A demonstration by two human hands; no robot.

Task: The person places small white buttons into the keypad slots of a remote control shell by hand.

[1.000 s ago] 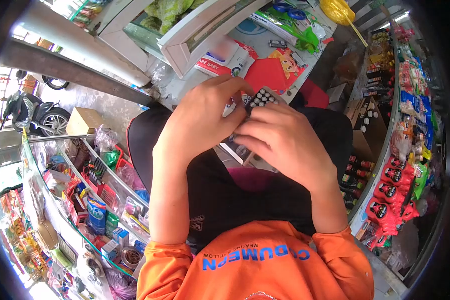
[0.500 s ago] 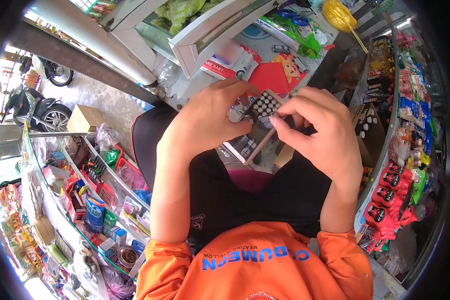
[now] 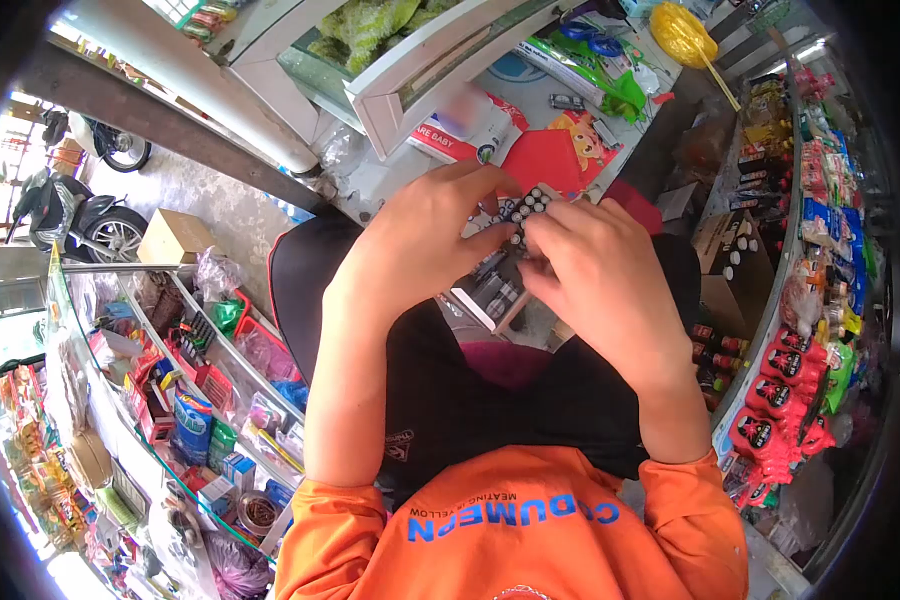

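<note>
A small open box (image 3: 489,322) is tilted above my lap, with batteries (image 3: 532,203) standing close together in its far part, their round ends up. More dark and silvery pieces lie in its near part. My left hand (image 3: 415,232) curls round the box's left side, thumb and fingers closed on it. Over the right side of the box, my right hand (image 3: 600,270) reaches in with bent fingers close together among the batteries. Its fingertips are partly hidden, so what they pinch cannot be made out.
Ahead is a table with a red sheet (image 3: 542,158), a baby-care pack (image 3: 470,125) and blue scissors (image 3: 590,38). A white-framed glass door (image 3: 380,110) juts over it. Shelves with red bottles (image 3: 770,400) stand at right, a glass case of goods (image 3: 195,430) at left.
My right hand has moved left and over the box, now covering some of the batteries. My left hand stays round the box's left side, shifted only slightly.
</note>
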